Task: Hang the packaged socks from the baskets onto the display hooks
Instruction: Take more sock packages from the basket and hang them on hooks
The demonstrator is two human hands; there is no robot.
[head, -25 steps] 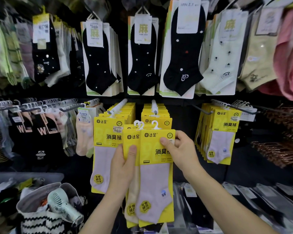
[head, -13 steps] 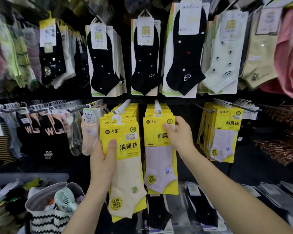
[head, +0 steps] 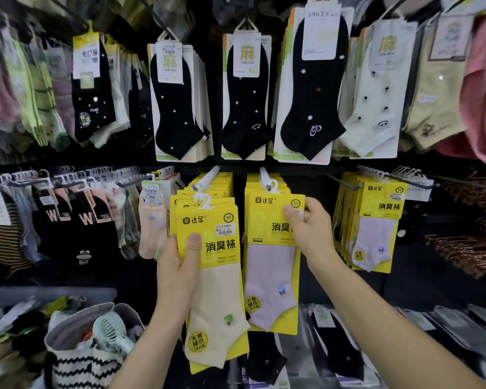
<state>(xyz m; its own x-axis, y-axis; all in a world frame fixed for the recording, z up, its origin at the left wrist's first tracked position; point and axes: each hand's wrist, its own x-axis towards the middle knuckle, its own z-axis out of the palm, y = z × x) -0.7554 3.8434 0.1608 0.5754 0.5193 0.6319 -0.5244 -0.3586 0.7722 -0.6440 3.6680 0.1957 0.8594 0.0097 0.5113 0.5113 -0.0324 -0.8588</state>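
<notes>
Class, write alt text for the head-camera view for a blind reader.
At a sock display, the left hand grips a yellow cream-sock pack while the right hand pinches a lilac-sock pack hanging from a display hook. Black socks hang above.

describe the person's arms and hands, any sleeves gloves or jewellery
The left forearm and the right forearm are bare down to the bottom edge of the view, with no sleeves showing. The left hand and the right hand wear no gloves. No ring, watch or bracelet shows on the sides in view. The left thumbnail looks short.
</notes>
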